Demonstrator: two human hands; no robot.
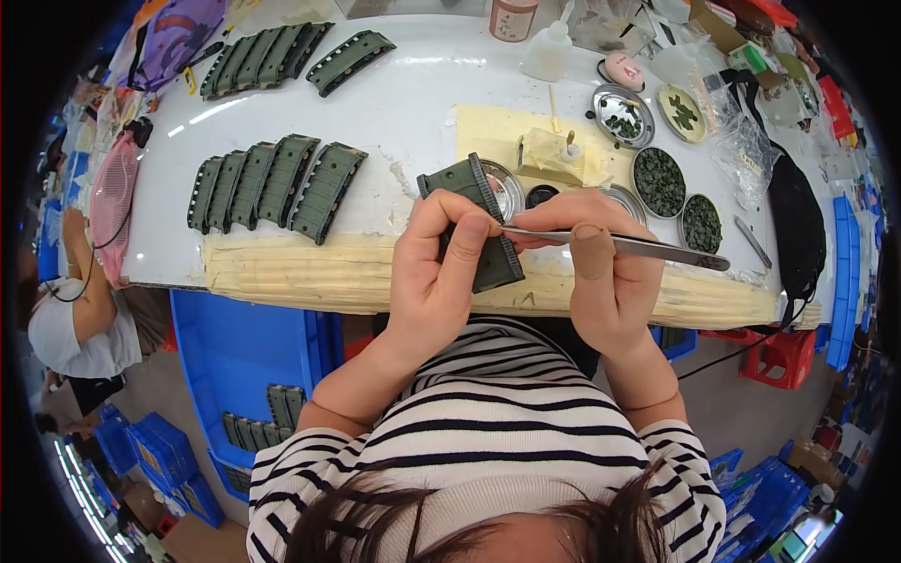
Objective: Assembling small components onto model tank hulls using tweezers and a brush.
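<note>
A dark green ribbed panel (497, 270) is pinched in my left hand (436, 267), tilted above the table's front edge. My right hand (610, 272) is closed round metal tweezers (676, 251), which lie almost level. Their tips meet the panel's toothed edge beside my left fingertips. Whether a small part sits between the tips is too small to tell. Just behind the hands are a shiny metal dish (508, 195) and a small black round pot (542, 195), both partly covered.
Rows of similar green panels (249, 183) lie at left. Tins of small dark green pieces (659, 180), a plate (623, 117) and spare tweezers (754, 242) are at right. A squeeze bottle (549, 52) stands behind. Padding (300, 272) lines the front edge; a blue crate (235, 338) is below.
</note>
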